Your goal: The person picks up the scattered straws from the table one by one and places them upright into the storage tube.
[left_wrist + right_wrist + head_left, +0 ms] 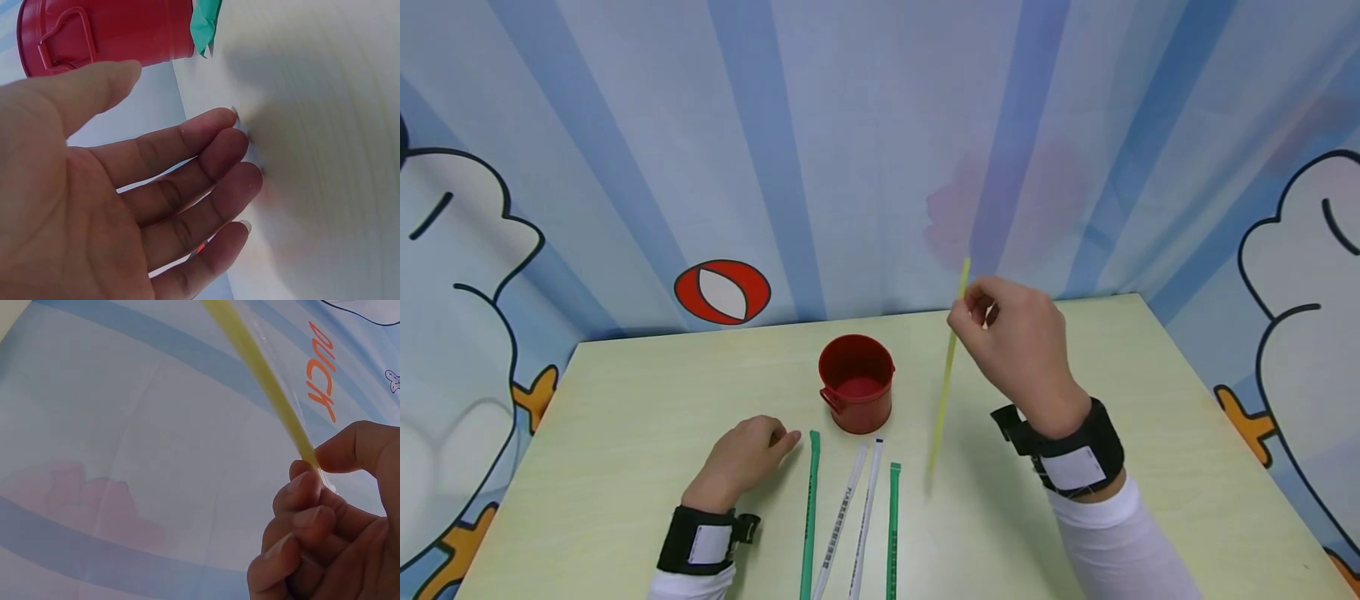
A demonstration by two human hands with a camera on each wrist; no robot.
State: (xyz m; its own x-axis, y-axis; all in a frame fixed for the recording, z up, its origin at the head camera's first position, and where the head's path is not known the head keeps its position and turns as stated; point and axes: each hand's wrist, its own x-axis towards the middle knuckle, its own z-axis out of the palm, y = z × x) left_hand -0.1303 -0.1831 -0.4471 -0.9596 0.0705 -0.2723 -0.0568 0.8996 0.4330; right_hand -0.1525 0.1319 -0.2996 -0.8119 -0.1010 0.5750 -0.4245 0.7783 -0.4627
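Observation:
My right hand (pixel 1026 346) pinches a yellow drinking straw (pixel 947 375) between thumb and forefinger, near its upper end. The straw hangs almost upright above the table, right of a small red bucket (pixel 859 414). A clear film sleeve shows along the straw (pixel 265 381) in the right wrist view. My left hand (pixel 741 460) rests on the table left of the bucket and holds nothing. Its fingers (pixel 181 190) are loosely bent in the left wrist view. Close to its fingertips lies a straw in a green wrapper (pixel 810 517).
Two white-wrapped straws, one left (pixel 841 518) and one right (pixel 867 518), lie in front of the bucket. Beside them is another green-wrapped straw (pixel 892 533). A printed cloth backdrop (pixel 880 167) rises behind the pale table (pixel 625 467).

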